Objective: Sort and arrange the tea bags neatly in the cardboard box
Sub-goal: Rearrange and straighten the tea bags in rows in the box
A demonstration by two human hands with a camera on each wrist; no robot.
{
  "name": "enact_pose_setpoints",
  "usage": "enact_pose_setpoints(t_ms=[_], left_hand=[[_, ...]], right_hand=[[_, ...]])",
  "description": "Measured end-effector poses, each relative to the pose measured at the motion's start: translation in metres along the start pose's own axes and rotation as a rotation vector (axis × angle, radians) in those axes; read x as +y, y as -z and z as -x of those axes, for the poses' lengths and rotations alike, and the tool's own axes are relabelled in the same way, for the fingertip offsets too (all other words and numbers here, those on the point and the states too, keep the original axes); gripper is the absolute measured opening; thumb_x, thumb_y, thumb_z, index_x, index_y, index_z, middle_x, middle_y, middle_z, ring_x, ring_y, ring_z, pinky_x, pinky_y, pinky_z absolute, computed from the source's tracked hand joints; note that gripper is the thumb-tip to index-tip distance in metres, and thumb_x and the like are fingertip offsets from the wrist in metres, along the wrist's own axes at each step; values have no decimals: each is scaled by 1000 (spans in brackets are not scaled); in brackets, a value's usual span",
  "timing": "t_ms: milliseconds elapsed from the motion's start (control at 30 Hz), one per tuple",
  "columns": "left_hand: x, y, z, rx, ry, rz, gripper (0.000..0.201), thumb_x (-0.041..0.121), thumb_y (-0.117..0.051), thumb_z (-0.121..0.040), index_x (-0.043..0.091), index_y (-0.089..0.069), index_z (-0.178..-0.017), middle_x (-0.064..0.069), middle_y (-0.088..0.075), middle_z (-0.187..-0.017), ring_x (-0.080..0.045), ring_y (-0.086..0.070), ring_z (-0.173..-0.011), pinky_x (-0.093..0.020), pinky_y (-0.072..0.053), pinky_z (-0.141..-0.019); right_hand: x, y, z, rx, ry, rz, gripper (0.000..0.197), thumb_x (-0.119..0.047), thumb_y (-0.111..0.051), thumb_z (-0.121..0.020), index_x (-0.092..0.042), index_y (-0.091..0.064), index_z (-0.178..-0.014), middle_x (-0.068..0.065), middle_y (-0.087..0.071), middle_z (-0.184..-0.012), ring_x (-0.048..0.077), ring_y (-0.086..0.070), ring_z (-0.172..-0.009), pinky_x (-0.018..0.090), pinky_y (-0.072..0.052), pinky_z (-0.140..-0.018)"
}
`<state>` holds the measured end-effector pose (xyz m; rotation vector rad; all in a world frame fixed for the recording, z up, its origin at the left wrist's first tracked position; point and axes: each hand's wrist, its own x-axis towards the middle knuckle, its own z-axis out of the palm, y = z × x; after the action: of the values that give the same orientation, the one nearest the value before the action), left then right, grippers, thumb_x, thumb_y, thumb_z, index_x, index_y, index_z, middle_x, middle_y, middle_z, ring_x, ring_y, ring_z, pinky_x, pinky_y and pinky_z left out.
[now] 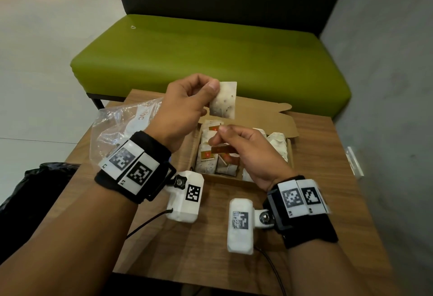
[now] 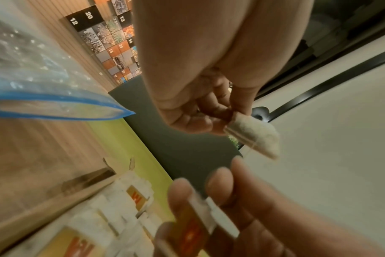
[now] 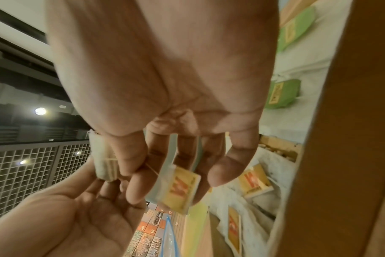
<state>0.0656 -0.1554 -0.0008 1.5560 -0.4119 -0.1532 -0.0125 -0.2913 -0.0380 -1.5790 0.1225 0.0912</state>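
My left hand (image 1: 187,101) is raised above the open cardboard box (image 1: 291,155) and pinches a white tea bag (image 1: 223,100) by its upper corner between thumb and fingers. The same tea bag (image 2: 256,137) shows in the left wrist view and as a pale tea bag (image 3: 103,161) in the right wrist view. Just below, my right hand (image 1: 248,148) pinches that bag's yellow-and-red paper tag (image 1: 221,148), the tag (image 3: 180,189) joined to the bag by a thin string. Several tea bags (image 1: 210,157) with yellow tags lie in rows inside the box.
The box sits on a small wooden table (image 1: 210,237). A clear zip bag (image 1: 121,127) with a blue seal lies at the table's left. A green bench (image 1: 210,52) stands behind. A black bag (image 1: 30,190) is at lower left, a grey wall (image 1: 386,61) on the right.
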Motion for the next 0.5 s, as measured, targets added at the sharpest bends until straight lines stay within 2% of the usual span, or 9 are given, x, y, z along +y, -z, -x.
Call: enact_pose_setpoints(t_ms=[100, 200, 267, 333, 433, 500], left_hand=[[3, 0, 0, -91, 28, 84, 19, 21, -51, -102, 15, -56, -85, 2, -59, -75, -10, -54, -68, -23, -49, -64], [5, 0, 3, -163, 55, 85, 20, 21, -47, -103, 13, -54, -87, -10, -55, -77, -16, -53, -66, -21, -48, -58], [5, 0, 4, -188, 73, 66, 21, 22, -45, -104, 11, -54, -88, -10, -52, -71, -13, -50, -59, -20, -44, -54], [4, -1, 5, -203, 83, 18, 23, 23, -44, -105, 10, -54, -89, -7, -49, -69, -13, -49, -58, -24, -41, -57], [2, -4, 7, -251, 70, -51, 26, 24, -43, -105, 9, -54, -86, -15, -53, -74, -27, -45, -66, -38, -38, -63], [1, -5, 8, -277, 73, -78, 26, 24, -44, -105, 9, -55, -86, -15, -54, -72, -28, -44, -64, -37, -38, -59]], right_hand=[[-1, 0, 0, 7, -73, -51, 34, -32, -53, -104, -16, -66, -77, -3, -70, -82, 5, -67, -69, 25, -43, -63], [-3, 1, 1, 32, -110, -122, 32, -33, -52, -104, -14, -63, -80, -2, -62, -75, 7, -59, -59, 21, -39, -54], [-4, 3, 1, 40, -107, -197, 28, -31, -53, -103, -14, -62, -82, -2, -54, -70, 7, -48, -55, 18, -35, -47], [-6, 7, 1, 34, -79, -301, 24, -29, -56, -100, -12, -62, -84, -3, -48, -67, 5, -42, -52, 15, -32, -43], [-8, 10, 0, 15, -40, -447, 20, -30, -62, -90, -10, -63, -88, -2, -49, -67, 3, -41, -52, 13, -34, -42], [-9, 11, 0, 13, -31, -504, 16, -24, -59, -95, -10, -63, -90, -1, -54, -71, 4, -45, -57, 14, -38, -45]])
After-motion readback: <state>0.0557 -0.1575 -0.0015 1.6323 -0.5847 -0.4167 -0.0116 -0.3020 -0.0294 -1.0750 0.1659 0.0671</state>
